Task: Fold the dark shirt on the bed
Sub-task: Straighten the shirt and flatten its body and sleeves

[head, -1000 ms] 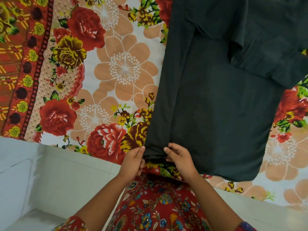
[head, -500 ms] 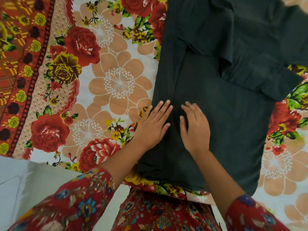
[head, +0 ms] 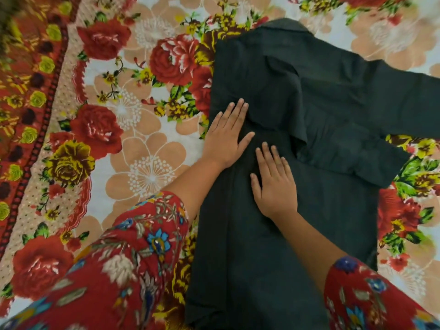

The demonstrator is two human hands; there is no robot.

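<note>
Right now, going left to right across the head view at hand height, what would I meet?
Floral bedspread → left hand, flat on the dark shirt at its edge → right hand, flat on the shirt → the shirt's outstretched sleeve.

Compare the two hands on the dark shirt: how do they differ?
The left hand lies at the edge of the dark shirt, farther from the person; the right hand lies nearer, on the shirt's middle. The left thumb splays wide; the right thumb sits closer in. Both rest flat, fingers straight.
</note>
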